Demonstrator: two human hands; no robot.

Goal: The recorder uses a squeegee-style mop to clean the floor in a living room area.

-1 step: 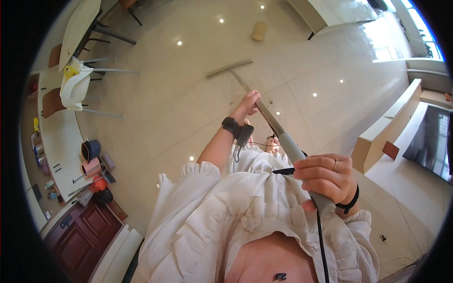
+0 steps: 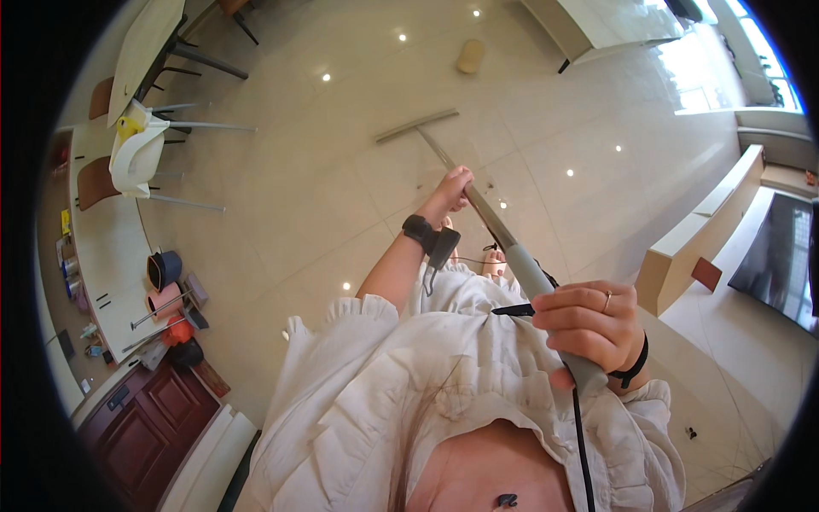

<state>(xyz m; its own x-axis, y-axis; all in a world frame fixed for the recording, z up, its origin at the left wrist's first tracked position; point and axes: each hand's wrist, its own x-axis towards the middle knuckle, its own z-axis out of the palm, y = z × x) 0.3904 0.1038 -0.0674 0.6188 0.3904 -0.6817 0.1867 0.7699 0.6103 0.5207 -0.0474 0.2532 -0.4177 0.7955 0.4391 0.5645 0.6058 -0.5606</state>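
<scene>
A long-handled floor squeegee (image 2: 486,215) slants across the middle, its narrow grey crossbar (image 2: 418,125) low over or on the floor ahead. My left hand (image 2: 455,189) wraps round the metal pole partway down. Nearer to my body, my right hand (image 2: 589,324) is closed on the grey grip (image 2: 529,271) at the upper end. A black strap hangs from that end. My left wrist carries a black device (image 2: 431,239) on a band. My feet (image 2: 493,263) show below the pole, partly covered by my white dress.
Glossy beige tiles (image 2: 299,162) spread around me. A white high chair (image 2: 141,162) stands at the left by a table and brown chairs. A tan oval thing (image 2: 470,56) lies on the floor ahead. To the right are a low cabinet (image 2: 674,256) and a television (image 2: 776,260).
</scene>
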